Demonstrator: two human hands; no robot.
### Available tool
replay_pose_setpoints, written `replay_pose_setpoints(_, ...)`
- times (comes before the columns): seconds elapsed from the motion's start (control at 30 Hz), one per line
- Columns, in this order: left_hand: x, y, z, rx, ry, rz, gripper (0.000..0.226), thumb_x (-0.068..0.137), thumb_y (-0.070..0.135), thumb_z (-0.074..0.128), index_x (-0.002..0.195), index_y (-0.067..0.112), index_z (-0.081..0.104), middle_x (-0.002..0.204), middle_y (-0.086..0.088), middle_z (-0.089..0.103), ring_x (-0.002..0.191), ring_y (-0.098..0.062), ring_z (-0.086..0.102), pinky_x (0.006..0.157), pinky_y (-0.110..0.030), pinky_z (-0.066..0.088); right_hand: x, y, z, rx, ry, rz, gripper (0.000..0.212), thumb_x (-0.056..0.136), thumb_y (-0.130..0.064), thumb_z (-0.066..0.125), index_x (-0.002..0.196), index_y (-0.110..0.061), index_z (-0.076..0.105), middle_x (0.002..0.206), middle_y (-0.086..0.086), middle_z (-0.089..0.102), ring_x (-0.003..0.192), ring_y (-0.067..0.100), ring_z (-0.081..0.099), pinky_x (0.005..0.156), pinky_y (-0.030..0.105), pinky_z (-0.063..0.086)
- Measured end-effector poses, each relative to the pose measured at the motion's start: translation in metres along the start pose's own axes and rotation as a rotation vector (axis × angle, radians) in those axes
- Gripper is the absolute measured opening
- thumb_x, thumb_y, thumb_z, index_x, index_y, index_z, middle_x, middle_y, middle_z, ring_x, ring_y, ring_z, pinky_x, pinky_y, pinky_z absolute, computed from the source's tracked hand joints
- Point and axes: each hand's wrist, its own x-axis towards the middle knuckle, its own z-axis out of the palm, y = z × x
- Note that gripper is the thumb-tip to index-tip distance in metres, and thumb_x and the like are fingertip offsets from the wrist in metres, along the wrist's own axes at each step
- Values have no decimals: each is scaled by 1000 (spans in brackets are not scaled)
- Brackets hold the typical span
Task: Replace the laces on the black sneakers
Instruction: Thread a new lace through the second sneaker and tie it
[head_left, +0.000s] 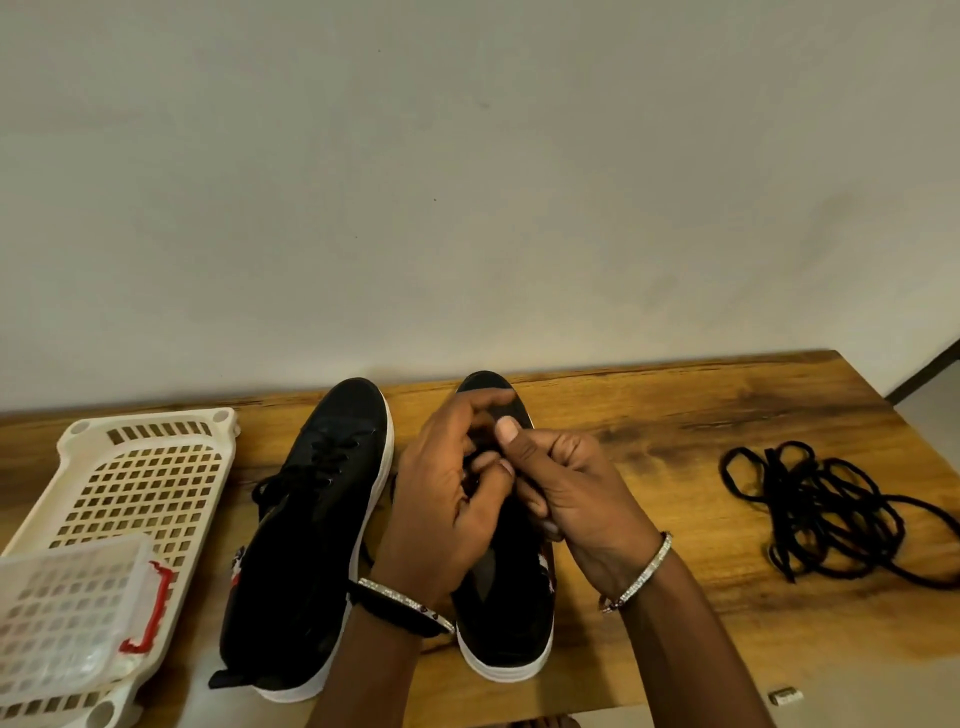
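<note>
**Both hands busy at the eyelets of one black sneaker**

At the table's (649, 431) near edge lies a small silvery object (785, 696); if it bears any marking, it is too small to read. Down to the person's left a clear perforated lid (67, 618) with a red clip (150, 608) rests on a cream plastic basket (145, 483).

Two black, white-soled sneakers stand side by side mid-table, heels towards the person. The first sneaker (509, 639) sits straight under the hands. The second sneaker (311, 519), just beside it on the person's left, carries a black lace through its eyelets. Each has a red-and-white mark by the heel, but it cannot be read from here.

Sparkly bangles circle both wrists. The left hand (447, 488) and right hand (576, 493) meet over the first sneaker's tongue. Both have their fingers curled in tight, pinching a black lace (474, 460) between them, with the right thumb standing upright. Much of that lace is hidden by the knuckles.

Well off to the person's right a tangle of loose black laces (821, 509) lies on the wood. Behind it all is a plain pale wall (467, 182).
</note>
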Motion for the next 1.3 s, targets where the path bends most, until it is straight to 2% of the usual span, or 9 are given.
replay_pose_setpoints(0.13, 2, -10, -7, 121, -25, 62, 22, 89, 15, 65, 110, 16, 70, 100, 9, 67, 97, -14, 65, 81, -35, 55, 1, 4, -12, -5, 7, -7, 34, 93, -28, 63, 84, 5, 64, 52, 6, 53, 37, 13, 43, 38, 22, 29)
replay_pose_setpoints(0.27, 2, -19, -11, 191, 8, 110, 19, 92, 24, 63, 106, 23, 76, 94, 13, 71, 90, -5, 66, 78, -36, 54, 3, 8, -9, 114, 106, 17, 17, 93, -17, 64, 92, -1, 58, 62, 15, 67, 43, 17, 57, 40, 22, 41)
replay_pose_setpoints(0.37, 2, -21, -12, 250, 21, 90, 17, 91, 27, 65, 102, 26, 78, 94, 15, 73, 90, -3, 66, 77, -36, 56, 5, 12, -8, 127, 139, 13, 22, 94, -20, 63, 97, 1, 58, 63, 15, 68, 45, 17, 58, 43, 22, 44)
replay_pose_setpoints(0.5, 1, -26, -18, 360, 86, 0, 22, 89, 42, 62, 99, 31, 77, 93, 17, 73, 90, -1, 65, 76, -36, 56, 2, 16, -13, -259, 243, -58, 19, 88, -24, 76, 84, -8, 65, 68, 1, 65, 59, 7, 56, 56, 21, 45)
replay_pose_setpoints(0.67, 0, -28, -23, 348, 83, -91, 26, 85, 54, 60, 95, 36, 76, 92, 20, 73, 89, 0, 67, 72, -35, 59, -3, 24, -24, -816, 91, -43, 35, 71, -22, 85, 96, -24, 61, 97, -8, 60, 78, 4, 56, 65, 22, 49)
replay_pose_setpoints(0.87, 1, -16, -16, 199, -13, -153, 14, 94, 44, 60, 97, 32, 67, 78, 20, 72, 72, -3, 70, 63, -41, 58, 0, 27, -26, -863, 175, -77, 44, 64, -34, 82, 98, -30, 54, 85, -10, 63, 68, 7, 60, 60, 24, 51)
replay_pose_setpoints(1.0, 7, -11, -45, 287, 242, -142, 4, 99, 28, 56, 98, 27, 60, 71, 14, 69, 65, -6, 66, 58, -39, 54, -1, 26, -27, -799, 170, -39, 55, 67, -34, 87, 107, -31, 49, 85, -6, 64, 66, 12, 62, 63, 31, 53)
replay_pose_setpoints(1.17, 2, -2, -61, 639, 519, -155, 8, 101, 26, 56, 104, 21, 62, 74, 16, 64, 56, -4, 48, 52, -18, 27, 0, 28, -29, -811, 158, -65, 36, 69, -32, 88, 93, -29, 62, 84, -8, 64, 69, 10, 61, 57, 18, 48)
replay_pose_setpoints(1.3, 3, -6, -36, 474, 230, -56, 5, 97, 27, 62, 96, 28, 67, 84, 16, 67, 73, -3, 63, 56, -27, 48, 0, 31, -29, -790, 155, -96, 24, 72, -26, 84, 89, -29, 68, 81, -10, 64, 67, 10, 61, 58, 20, 51)
